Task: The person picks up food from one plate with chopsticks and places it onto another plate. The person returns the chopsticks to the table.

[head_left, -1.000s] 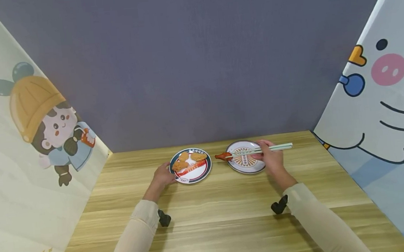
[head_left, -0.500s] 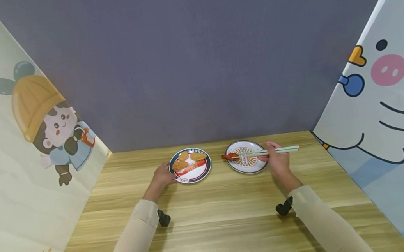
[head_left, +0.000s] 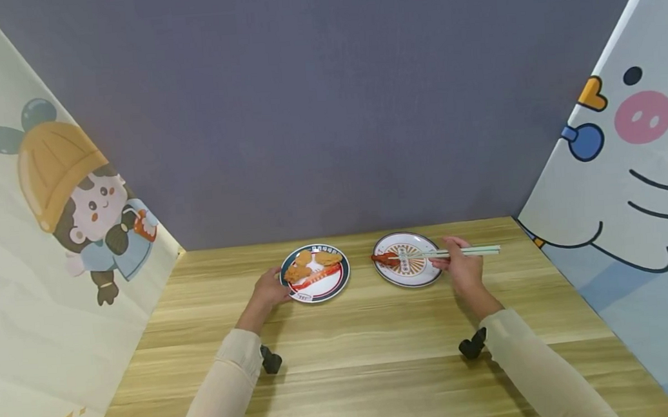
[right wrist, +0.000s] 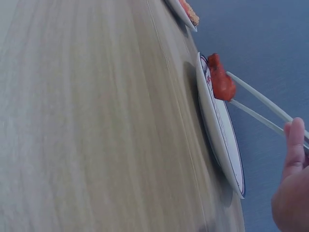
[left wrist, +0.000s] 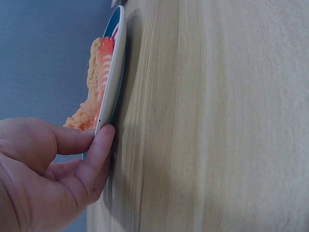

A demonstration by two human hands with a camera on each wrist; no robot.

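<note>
The red-brown piece of food [head_left: 386, 259] sits at the left edge of the sunburst plate [head_left: 394, 242], well to the left of the person's right grip [head_left: 465, 270] and reached only by the tips of the pale chopsticks [head_left: 479, 250]. In the right wrist view one stick runs to each side of the piece; whether its underside touches the plate, I cannot tell.

Between the right grip and the food lies the printed middle of that plate, with the sticks crossing above it. To the left, near but apart on the wood-grained surface [head_left: 355, 349], is the dark-rimmed plate [head_left: 327, 289], bearing golden fried pieces [head_left: 328, 259] and a red-and-white strip [head_left: 318, 277] (shrimp-like, by its banding). A grey wall [head_left: 328, 118] rises directly behind both plates.

The right grip is narrow, fingers bent round the chopsticks, whose back ends stick out to the right past the hand. The left grip [head_left: 270, 289] pinches the left rim of the dark-rimmed plate, thumb on one face and fingers against the underside, close beside the fried pieces.
</note>
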